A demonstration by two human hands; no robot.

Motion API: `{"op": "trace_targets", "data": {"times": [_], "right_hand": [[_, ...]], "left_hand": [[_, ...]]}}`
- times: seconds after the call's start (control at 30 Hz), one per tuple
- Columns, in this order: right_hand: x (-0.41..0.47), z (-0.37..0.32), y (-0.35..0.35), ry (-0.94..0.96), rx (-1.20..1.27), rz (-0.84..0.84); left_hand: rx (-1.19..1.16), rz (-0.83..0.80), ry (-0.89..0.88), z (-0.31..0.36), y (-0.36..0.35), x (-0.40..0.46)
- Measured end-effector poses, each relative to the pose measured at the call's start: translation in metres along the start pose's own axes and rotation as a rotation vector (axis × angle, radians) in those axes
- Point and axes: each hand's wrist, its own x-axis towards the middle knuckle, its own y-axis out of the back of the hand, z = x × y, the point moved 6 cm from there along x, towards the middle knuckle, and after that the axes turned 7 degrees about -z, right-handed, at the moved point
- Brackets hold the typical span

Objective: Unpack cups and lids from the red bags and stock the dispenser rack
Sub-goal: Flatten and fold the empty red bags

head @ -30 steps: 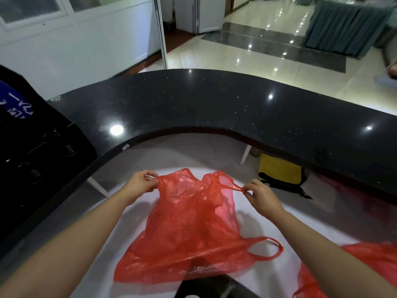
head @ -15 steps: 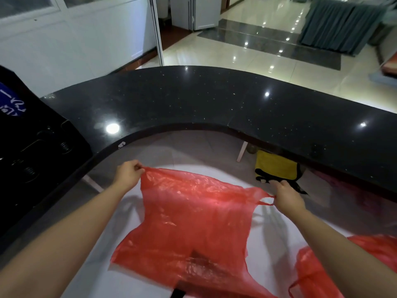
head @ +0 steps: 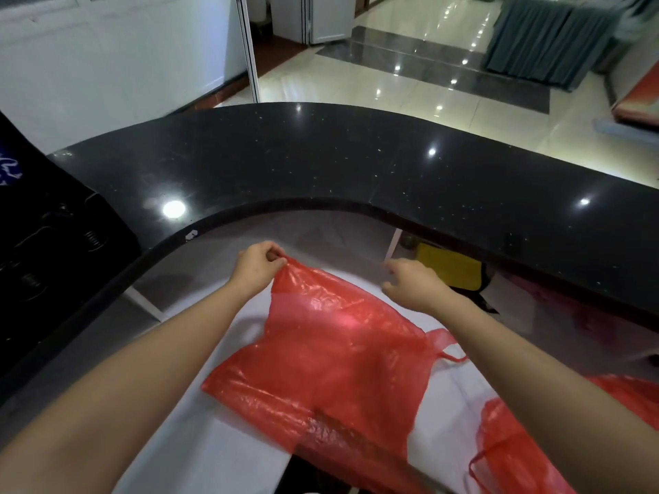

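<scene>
We see no legible writing; our left hand [head: 257,267] pinches the red bag's [head: 331,358] edge, our right hand [head: 413,285] hangs released.

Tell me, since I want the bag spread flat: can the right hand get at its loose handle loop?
Probably yes. The right hand hovers holding nothing, and the handle loop lies uncovered on the white surface just below its wrist.

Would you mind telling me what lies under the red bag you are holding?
The red bag drapes over a white table and a dark object showing through; what that is stays hidden.
</scene>
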Motion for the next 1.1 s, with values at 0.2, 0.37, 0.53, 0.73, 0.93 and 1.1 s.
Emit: {"op": "trace_targets", "data": {"times": [0.2, 0.37, 0.53, 0.73, 0.93, 1.1], "right_hand": [[0.026, -0.063, -0.001, 0.144, 0.441, 0.029], [0.039, -0.072, -0.002, 0.135, 0.559, 0.069], [0.036, -0.056, -0.008, 0.108, 0.658, 0.141], [0.033, -0.029, -0.014, 0.087, 0.75, 0.213], [0.026, -0.01, -0.019, 0.096, 0.858, 0.251], [0.022, 0.005, -0.03, 0.087, 0.901, 0.276]], "left_hand": [[-0.044, -0.124, -0.134, 0.041, -0.028, -0.006], [-0.156, -0.221, -0.186, 0.054, -0.043, -0.014], [-0.088, -0.383, -0.077, 0.005, -0.048, -0.032], [0.153, -0.726, 0.187, -0.09, -0.048, -0.078], [-0.028, -0.588, 0.329, -0.123, -0.045, -0.113], [-0.188, -0.329, 0.371, -0.124, -0.043, -0.136]]}}
